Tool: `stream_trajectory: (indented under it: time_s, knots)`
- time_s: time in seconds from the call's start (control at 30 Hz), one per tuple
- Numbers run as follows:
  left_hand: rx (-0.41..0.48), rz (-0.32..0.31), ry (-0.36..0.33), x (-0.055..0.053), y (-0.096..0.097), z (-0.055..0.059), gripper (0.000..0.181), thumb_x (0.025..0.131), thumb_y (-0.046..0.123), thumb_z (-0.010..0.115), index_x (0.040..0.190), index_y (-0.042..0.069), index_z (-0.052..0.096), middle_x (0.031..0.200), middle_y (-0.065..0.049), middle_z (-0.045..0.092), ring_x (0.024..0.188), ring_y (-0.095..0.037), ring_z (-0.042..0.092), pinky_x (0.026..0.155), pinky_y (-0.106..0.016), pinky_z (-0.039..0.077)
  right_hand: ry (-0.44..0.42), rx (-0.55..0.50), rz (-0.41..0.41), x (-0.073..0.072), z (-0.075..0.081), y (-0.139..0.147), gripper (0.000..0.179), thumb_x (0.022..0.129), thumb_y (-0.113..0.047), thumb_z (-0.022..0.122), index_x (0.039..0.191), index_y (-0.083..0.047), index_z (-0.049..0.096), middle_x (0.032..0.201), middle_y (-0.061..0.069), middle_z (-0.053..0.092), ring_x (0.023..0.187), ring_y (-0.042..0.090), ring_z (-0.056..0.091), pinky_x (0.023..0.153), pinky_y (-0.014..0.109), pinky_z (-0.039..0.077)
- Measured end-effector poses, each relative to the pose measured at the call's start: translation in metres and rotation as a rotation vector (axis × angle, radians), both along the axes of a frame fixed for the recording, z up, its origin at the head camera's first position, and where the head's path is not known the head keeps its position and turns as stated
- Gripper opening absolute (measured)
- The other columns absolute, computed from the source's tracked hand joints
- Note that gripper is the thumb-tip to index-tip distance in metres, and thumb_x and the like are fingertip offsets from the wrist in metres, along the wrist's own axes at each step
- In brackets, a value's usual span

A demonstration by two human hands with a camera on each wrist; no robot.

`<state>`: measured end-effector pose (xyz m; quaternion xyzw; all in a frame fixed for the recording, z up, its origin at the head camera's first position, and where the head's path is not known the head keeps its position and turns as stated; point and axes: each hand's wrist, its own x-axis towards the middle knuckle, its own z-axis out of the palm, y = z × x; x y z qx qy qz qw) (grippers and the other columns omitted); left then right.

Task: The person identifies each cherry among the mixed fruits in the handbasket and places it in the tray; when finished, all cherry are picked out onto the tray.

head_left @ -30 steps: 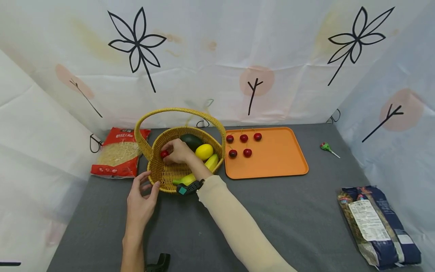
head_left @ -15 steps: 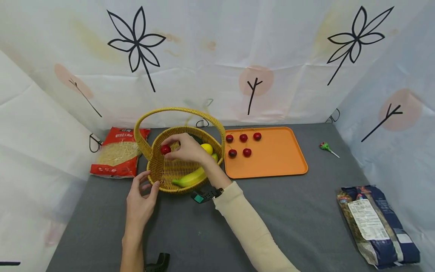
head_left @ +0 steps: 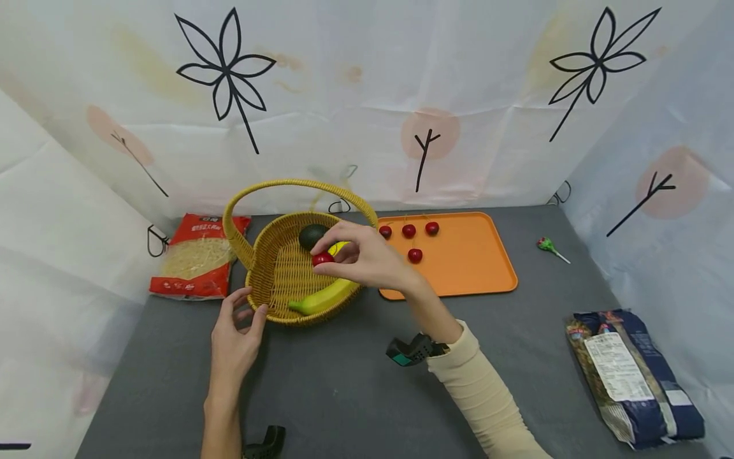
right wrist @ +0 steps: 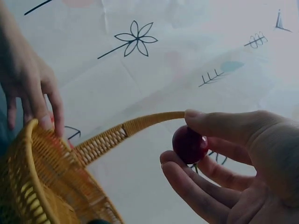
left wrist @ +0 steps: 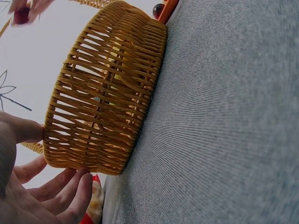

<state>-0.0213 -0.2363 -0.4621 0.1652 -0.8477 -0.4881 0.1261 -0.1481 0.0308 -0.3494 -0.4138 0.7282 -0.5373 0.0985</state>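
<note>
In the head view my right hand pinches a dark red cherry between thumb and fingertips, above the right side of a yellow wicker basket. The right wrist view shows the cherry with its short stem hanging down. My left hand holds the basket's near-left side, thumb and fingers spread against the rim; the left wrist view shows them touching the weave. Inside the basket lie a banana, a dark green avocado-like fruit and a yellow fruit, partly hidden by my right hand.
An orange tray with several cherries stands right of the basket. A red pasta bag lies behind left. Farther right are a lollipop and a dark blue bag. The basket's tall handle arches above.
My right hand has lifted the cherry from the basket's left side and carried it right, toward the tray. My left hand stays at the basket.
</note>
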Motion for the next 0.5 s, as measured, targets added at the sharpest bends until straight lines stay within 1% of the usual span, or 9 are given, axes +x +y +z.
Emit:
stream_trajectory:
  time_s: [0.07,0.13,0.2,0.23,0.3,0.37,0.47,0.5]
  knots:
    - [0.002,0.001,0.0,0.0,0.0,0.0,0.053,0.107,0.026,0.069,0.156,0.013,0.051,0.157,-0.019,0.057,0.126,-0.032,0.066,0.077,0.003,0.044,0.018,-0.024,0.03,0.003,0.002,0.017,0.028,0.094,-0.004,0.083,0.121,-0.003,0.075,0.12,0.012,0.071,0.081,0.016,0.076,0.085,0.033,0.067]
    - [-0.001,0.001,0.0,0.001,0.0,0.001,0.053,0.107,0.026,0.069,0.156,0.013,0.051,0.157,-0.019,0.057,0.126,-0.031,0.065,0.078,0.003,0.044,0.047,-0.033,0.046,0.005,0.004,0.034,0.031,0.093,0.0,0.083,0.123,-0.002,0.074,0.122,0.012,0.071,0.087,0.019,0.077,0.086,0.034,0.067]
    - [-0.007,0.001,0.001,0.001,0.0,0.001,0.053,0.107,0.026,0.069,0.156,0.012,0.051,0.157,-0.019,0.057,0.126,-0.031,0.065,0.077,0.003,0.044,0.086,-0.034,0.051,0.007,0.006,0.051,0.034,0.092,0.002,0.083,0.124,-0.002,0.073,0.123,0.013,0.073,0.096,0.021,0.078,0.088,0.034,0.067]
    - [-0.009,0.001,0.001,0.001,0.0,0.001,0.053,0.107,0.026,0.069,0.156,0.012,0.051,0.157,-0.019,0.057,0.125,-0.03,0.065,0.077,0.003,0.044,0.108,-0.033,0.041,0.008,0.007,0.06,0.035,0.091,0.002,0.084,0.125,-0.002,0.073,0.124,0.014,0.073,0.099,0.021,0.078,0.089,0.033,0.067]
    - [-0.016,0.003,-0.001,0.001,0.001,0.001,0.053,0.107,0.025,0.069,0.156,0.012,0.051,0.156,-0.018,0.058,0.123,-0.027,0.065,0.077,0.003,0.044,0.163,-0.027,0.003,0.008,0.007,0.076,0.037,0.09,0.003,0.084,0.124,-0.004,0.073,0.123,0.013,0.074,0.101,0.02,0.079,0.087,0.03,0.066]
    - [-0.021,0.005,-0.003,0.001,0.001,0.001,0.053,0.107,0.026,0.07,0.156,0.012,0.051,0.156,-0.018,0.058,0.12,-0.02,0.063,0.077,0.003,0.044,0.209,-0.021,-0.049,0.005,0.005,0.093,0.038,0.089,0.004,0.085,0.124,-0.006,0.073,0.123,0.012,0.073,0.103,0.019,0.078,0.088,0.027,0.065]
    - [-0.028,0.006,-0.005,0.002,0.001,0.001,0.053,0.107,0.026,0.07,0.155,0.012,0.052,0.156,-0.017,0.059,0.114,-0.004,0.059,0.078,0.002,0.045,0.256,-0.011,-0.167,-0.004,-0.005,0.116,0.04,0.088,0.007,0.085,0.124,-0.004,0.073,0.122,0.012,0.07,0.105,0.023,0.078,0.091,0.024,0.064]
    - [-0.03,0.005,-0.004,0.002,0.001,0.001,0.053,0.107,0.026,0.07,0.155,0.012,0.052,0.155,-0.017,0.059,0.112,0.001,0.058,0.078,0.002,0.045,0.266,-0.004,-0.213,-0.008,-0.01,0.123,0.04,0.087,0.008,0.085,0.124,-0.003,0.074,0.122,0.013,0.069,0.105,0.025,0.078,0.093,0.026,0.064]
